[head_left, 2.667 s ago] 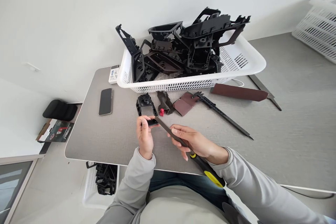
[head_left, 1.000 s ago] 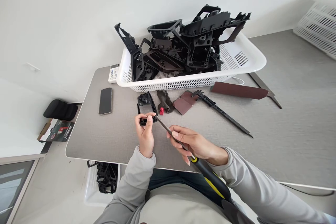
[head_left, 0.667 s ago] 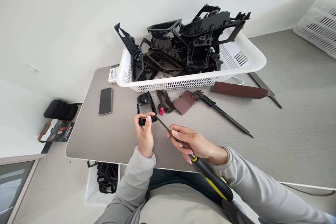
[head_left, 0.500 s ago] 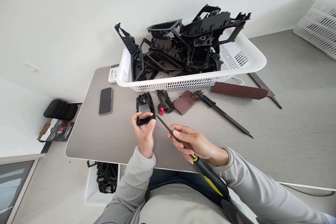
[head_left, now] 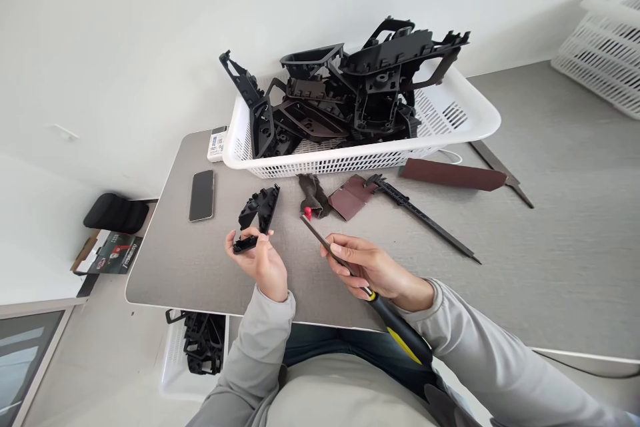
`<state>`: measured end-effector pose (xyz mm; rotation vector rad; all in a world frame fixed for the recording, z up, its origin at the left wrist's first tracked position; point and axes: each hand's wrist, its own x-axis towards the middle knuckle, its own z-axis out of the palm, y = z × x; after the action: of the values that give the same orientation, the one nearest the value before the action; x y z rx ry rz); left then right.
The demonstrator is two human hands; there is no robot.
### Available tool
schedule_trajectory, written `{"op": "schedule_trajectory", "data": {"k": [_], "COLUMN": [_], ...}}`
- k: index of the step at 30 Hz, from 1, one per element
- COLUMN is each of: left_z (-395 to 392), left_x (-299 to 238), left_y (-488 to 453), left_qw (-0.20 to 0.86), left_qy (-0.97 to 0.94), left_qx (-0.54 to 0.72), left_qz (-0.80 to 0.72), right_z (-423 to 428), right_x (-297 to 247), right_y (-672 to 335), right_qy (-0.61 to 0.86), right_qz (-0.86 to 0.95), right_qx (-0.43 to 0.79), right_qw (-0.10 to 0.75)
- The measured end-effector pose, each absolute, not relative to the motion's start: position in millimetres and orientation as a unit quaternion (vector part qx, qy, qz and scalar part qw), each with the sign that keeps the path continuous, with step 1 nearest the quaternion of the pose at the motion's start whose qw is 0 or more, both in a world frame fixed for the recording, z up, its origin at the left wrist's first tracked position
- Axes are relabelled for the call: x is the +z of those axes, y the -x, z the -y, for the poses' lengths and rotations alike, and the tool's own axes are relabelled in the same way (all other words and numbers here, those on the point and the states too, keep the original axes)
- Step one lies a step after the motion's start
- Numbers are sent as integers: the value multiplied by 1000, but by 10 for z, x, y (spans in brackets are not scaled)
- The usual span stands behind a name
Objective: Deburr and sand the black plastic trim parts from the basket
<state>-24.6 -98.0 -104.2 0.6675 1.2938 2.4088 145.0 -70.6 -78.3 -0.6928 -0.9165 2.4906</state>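
My left hand lies palm up over the table, its fingers curled around the end of a black moulded plastic trim part. The part slants away up and to the right, and my fingers hide some of its lower end. My right hand grips a flat steel file with a black and yellow handle. The file's tip points at a small red cap and touches nothing. A gap of table separates the tip from the black part.
A white slotted basket heaped with black trim parts stands behind. A brown glove, abrasive sheet, caliper, sanding stick and phone lie on the grey table. Another basket sits below its front edge.
My left hand has moved left and turned palm up, swinging the black part round with it. The file has drawn slightly away from the part, and the view has shifted a little.
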Motion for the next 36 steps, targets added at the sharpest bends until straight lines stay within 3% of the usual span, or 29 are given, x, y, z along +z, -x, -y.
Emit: {"op": "schedule_trajectory", "data": {"k": [19, 29, 36], "left_z": [1062, 1036, 1010], "left_x": [-852, -917, -961], "left_y": [423, 258, 248], "left_qw": [515, 479, 469], "left_qy": [-243, -243, -295], "left_qx": [750, 687, 661], "left_qz": [-336, -490, -507], "right_z": [640, 610, 619], "right_x": [-732, -706, -716], "right_y": [-1468, -1521, -1494], "right_qy": [338, 370, 379], "right_qz": [352, 357, 378], "right_qx": [801, 755, 728], "right_qw": [347, 407, 429]}}
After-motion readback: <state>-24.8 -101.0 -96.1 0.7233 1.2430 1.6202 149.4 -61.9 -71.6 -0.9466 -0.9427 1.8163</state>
